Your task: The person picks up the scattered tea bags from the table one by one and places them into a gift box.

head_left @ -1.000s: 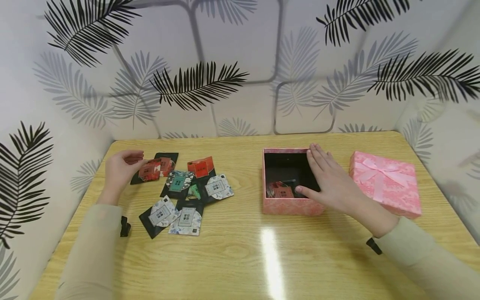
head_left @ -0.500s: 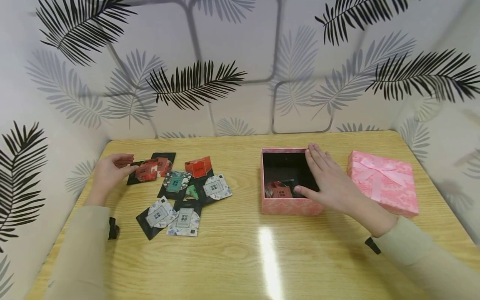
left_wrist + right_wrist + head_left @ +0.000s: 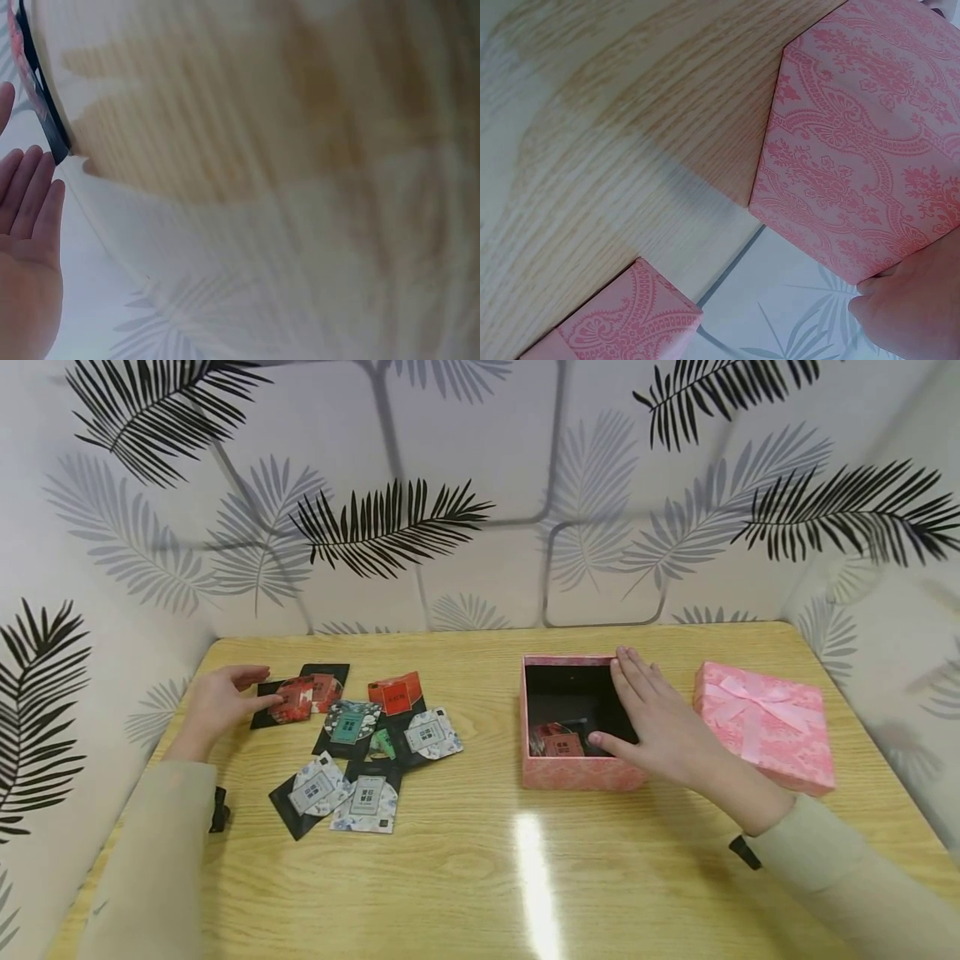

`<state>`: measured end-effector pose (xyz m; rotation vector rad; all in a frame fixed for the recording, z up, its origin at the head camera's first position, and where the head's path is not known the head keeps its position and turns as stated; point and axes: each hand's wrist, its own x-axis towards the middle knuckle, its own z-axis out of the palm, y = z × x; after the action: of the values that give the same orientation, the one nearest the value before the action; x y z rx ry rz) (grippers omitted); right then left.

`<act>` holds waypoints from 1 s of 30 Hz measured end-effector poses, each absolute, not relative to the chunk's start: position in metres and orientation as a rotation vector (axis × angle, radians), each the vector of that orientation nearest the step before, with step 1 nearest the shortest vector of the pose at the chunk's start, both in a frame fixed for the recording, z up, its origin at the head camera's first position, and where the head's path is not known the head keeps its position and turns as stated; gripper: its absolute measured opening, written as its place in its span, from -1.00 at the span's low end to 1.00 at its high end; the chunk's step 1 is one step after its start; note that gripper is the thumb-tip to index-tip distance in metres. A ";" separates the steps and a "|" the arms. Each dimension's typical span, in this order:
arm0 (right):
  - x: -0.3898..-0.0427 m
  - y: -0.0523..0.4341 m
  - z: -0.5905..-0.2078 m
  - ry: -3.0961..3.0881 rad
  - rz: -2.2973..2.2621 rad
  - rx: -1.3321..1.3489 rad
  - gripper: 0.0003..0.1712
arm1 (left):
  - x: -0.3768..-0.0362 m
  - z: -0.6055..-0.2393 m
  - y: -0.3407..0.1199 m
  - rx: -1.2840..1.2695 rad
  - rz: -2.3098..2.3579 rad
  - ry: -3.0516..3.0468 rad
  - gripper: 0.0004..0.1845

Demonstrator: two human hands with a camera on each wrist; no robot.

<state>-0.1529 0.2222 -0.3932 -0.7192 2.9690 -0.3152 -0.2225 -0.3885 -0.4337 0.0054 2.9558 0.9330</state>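
My left hand (image 3: 225, 703) is at the far left of the table, its thumb tip touching a black-and-red sachet (image 3: 295, 700). In the left wrist view its fingers look straight, close to the edge of that sachet (image 3: 43, 105). Behind it lies a second red sachet (image 3: 328, 687). My right hand (image 3: 663, 718) rests on the right rim of an open pink box (image 3: 581, 774), fingers straight and thumb over the inside. The box is black within and holds a few sachets, one with a red label (image 3: 564, 744). The right wrist view shows the box's patterned side (image 3: 862, 142).
More sachets lie near the left hand: a teal-labelled one (image 3: 349, 725), an orange-red one (image 3: 397, 697), and several white floral ones such as this sachet (image 3: 366, 800). Right of the box sits its pink lid (image 3: 787, 727) with a ribbon bow. A patterned wall borders the wooden table (image 3: 457, 868).
My left hand has moved slightly left from over the red sachet, and its thumb has come down onto the sachet's edge. The right hand stays on the box rim.
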 end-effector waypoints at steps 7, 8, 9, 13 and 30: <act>-0.153 0.222 -0.394 2.966 -0.321 -0.717 0.24 | -0.226 -0.437 -0.387 0.078 0.748 2.980 -0.26; -0.153 0.222 -0.394 2.967 -0.319 -0.718 0.24 | -0.227 -0.437 -0.387 0.086 0.733 2.983 -0.28; -0.153 0.222 -0.393 2.967 -0.320 -0.718 0.24 | -0.227 -0.438 -0.387 0.094 0.721 2.986 -0.29; -0.153 0.222 -0.392 2.962 -0.323 -0.712 0.24 | -0.228 -0.438 -0.385 0.120 0.692 3.003 -0.35; -0.153 0.222 -0.391 2.962 -0.320 -0.709 0.23 | -0.223 -0.439 -0.381 0.204 0.801 3.117 -0.57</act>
<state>-0.1530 0.2224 -0.3914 -0.7087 2.9623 -0.3195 -0.2227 -0.3812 -0.4393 0.2042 3.1171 0.8010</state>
